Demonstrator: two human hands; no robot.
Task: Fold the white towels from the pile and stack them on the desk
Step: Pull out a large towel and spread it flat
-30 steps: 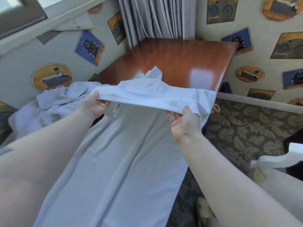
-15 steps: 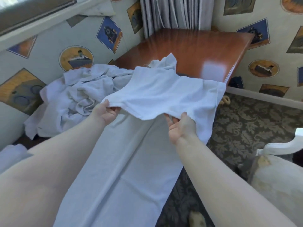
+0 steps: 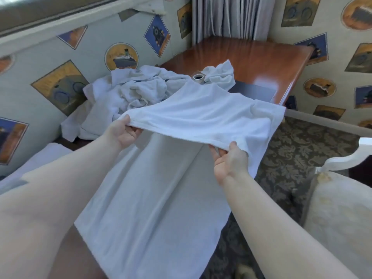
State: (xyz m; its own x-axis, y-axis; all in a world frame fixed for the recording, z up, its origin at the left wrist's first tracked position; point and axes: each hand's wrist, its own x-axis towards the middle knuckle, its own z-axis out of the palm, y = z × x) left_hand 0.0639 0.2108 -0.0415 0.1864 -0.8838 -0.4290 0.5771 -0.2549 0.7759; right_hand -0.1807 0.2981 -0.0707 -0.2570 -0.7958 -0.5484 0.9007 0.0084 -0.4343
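Towel (image 3: 201, 115) is stretched out flat between both hands, held up over the near end of the desk (image 3: 261, 57), with its far edge reaching toward the pile (image 3: 128, 91). Left hand (image 3: 120, 133) pinches the near-left corner, thumb on top and fingers curled underneath. Right hand (image 3: 229, 160) pinches the near-right corner the same way, thumb up over the edge, fingers tucked under the fabric so I can't really see them. A bit of the towel hangs down past the right hand, off the desk's right edge.

Pile of crumpled white towels sits at the desk's left edge, spilling against the wall. A small round metal thing (image 3: 198, 77) pokes up just behind the towel's far edge. A long white cloth (image 3: 145, 208) runs down toward the camera under the arms. Dark mat (image 3: 255, 90) lies near the desk's right edge.
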